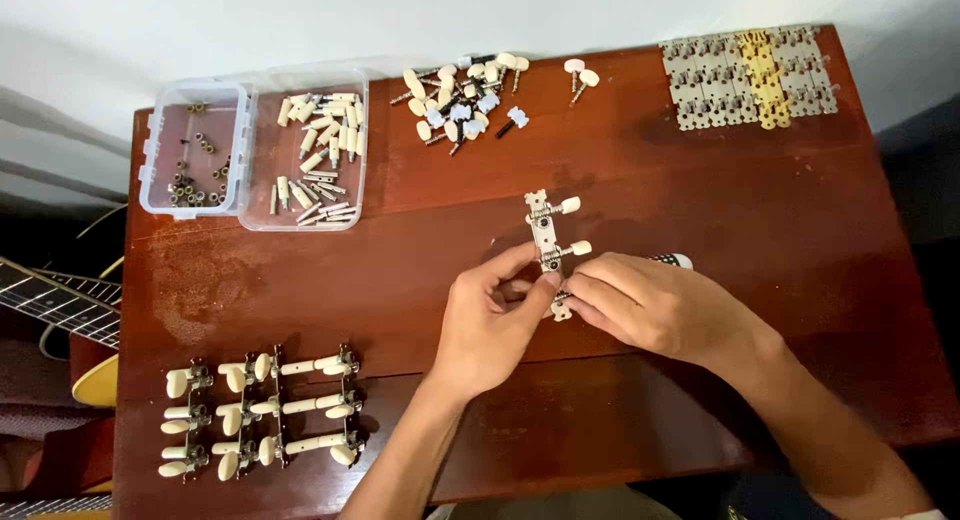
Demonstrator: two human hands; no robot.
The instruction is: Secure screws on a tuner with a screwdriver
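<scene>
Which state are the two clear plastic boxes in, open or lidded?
Open: both boxes show no lids, their small parts lying exposed inside.

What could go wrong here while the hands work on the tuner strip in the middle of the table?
1. Both hands, left and right, crowd the lower end of the tuner strip; a small part there could slip out and roll across the wooden table.
2. The right hand seems to hold a tool with a dotted handle; a slip might scratch the strip.
3. The loose pegs lie unboxed and could scatter.
</scene>
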